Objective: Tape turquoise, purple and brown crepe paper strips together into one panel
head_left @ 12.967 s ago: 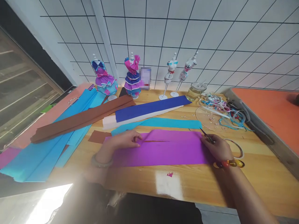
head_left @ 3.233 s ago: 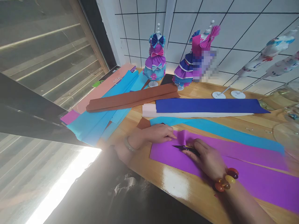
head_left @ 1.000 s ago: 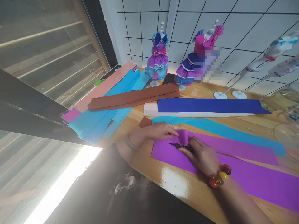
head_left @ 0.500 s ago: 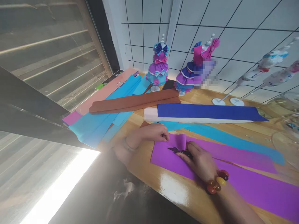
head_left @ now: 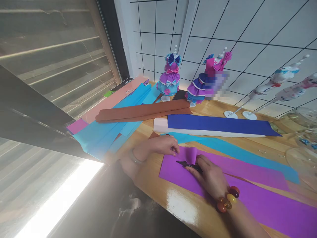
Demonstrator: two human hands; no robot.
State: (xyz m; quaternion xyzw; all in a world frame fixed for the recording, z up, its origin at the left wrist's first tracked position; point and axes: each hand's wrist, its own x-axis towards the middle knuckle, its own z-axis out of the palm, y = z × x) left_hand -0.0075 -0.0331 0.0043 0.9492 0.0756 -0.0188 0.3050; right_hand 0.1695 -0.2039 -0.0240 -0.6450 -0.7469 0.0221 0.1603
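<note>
In my right hand (head_left: 210,173) is a pair of dark scissors (head_left: 190,166), their tips pointing left over the sheet of purple crepe paper (head_left: 170,170). A slit runs from the right up to the scissors, and a strip of the sheet (head_left: 190,154) curls up just above the blades. My left hand (head_left: 168,145) is closed at the paper's upper left edge, fingertips bent down onto it. The long purple piece stretches away to the lower right under my right wrist.
Behind lie a light blue strip (head_left: 223,147), dark blue paper (head_left: 218,125) and a brown folded roll (head_left: 141,110) across blue sheets (head_left: 91,135). Two small dressed dress forms (head_left: 169,77) and two bare white stands (head_left: 262,87) stand by the tiled wall. Clear containers (head_left: 302,138) are at right.
The view has shifted slightly, so the scene sits lower. My right hand and the scissors have moved very slightly left along the paper; my left hand stays at its edge.
</note>
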